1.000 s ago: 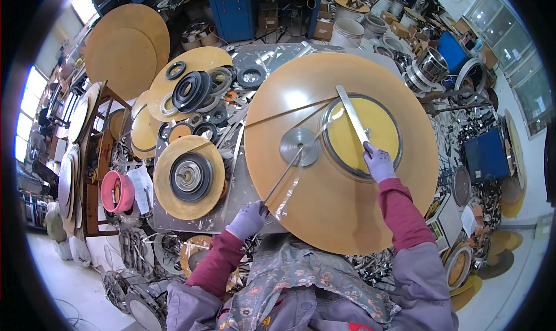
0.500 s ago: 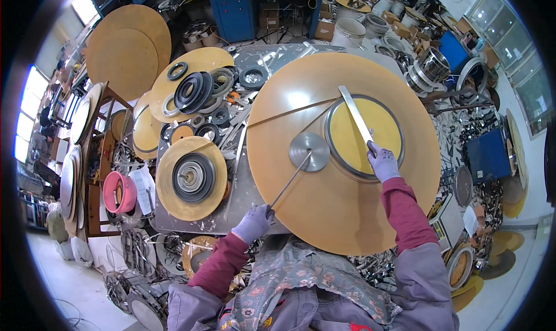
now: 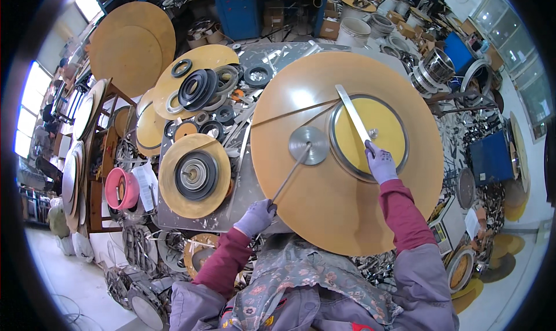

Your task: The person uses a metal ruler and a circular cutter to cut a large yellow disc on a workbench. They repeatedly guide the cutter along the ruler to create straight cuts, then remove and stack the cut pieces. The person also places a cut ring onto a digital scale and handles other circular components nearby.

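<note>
Head view shows 1 pink bowl (image 3: 134, 193) at 9 o'clock from 1 large tan disc (image 3: 359, 221), the left hand (image 3: 256, 217) clamped on 1 rod (image 3: 288, 180) at 8, the right hand (image 3: 382, 164) on 1 metal strip (image 3: 352, 114) at 12, partly covering 1 yellow disc (image 3: 386, 118).

Grey flat-topped table (image 3: 242, 202) — large tan round disc (image 3: 324, 206) overlapping it. Left of that disc: smaller tan disc (image 3: 167, 183), thin silvery strips (image 3: 245, 146), thick black ring (image 3: 248, 76).
</note>
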A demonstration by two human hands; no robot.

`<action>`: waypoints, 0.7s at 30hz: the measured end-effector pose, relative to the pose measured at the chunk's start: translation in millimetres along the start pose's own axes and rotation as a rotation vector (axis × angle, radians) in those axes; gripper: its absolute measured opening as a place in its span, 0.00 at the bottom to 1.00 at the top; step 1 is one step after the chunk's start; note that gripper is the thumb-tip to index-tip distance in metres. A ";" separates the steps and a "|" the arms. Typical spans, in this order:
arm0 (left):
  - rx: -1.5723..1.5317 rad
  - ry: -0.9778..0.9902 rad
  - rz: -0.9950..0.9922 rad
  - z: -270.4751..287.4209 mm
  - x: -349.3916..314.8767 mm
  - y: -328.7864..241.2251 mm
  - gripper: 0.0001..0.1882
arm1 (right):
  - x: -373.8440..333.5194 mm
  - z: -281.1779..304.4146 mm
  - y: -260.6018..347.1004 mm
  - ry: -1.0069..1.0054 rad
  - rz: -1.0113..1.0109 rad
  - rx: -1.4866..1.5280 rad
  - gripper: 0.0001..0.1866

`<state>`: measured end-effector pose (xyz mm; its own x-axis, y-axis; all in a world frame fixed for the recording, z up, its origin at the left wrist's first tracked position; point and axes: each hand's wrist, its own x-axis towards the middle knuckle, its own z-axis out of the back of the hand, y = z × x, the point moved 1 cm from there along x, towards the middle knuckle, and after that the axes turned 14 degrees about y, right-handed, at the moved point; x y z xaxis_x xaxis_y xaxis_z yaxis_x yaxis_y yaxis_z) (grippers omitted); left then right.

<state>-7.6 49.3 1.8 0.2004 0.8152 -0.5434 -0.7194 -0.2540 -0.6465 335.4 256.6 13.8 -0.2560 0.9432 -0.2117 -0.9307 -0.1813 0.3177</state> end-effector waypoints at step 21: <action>-0.030 0.007 0.016 -5.3 1.8 2.5 0.14 | 4.3 -6.4 -25.0 0.013 -0.079 -0.088 0.25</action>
<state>-5.5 47.4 -3.6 0.1934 0.8072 -0.5577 -0.7024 -0.2830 -0.6531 355.9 263.4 -1.0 -0.1838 0.9520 -0.2449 -0.9672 -0.1307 0.2177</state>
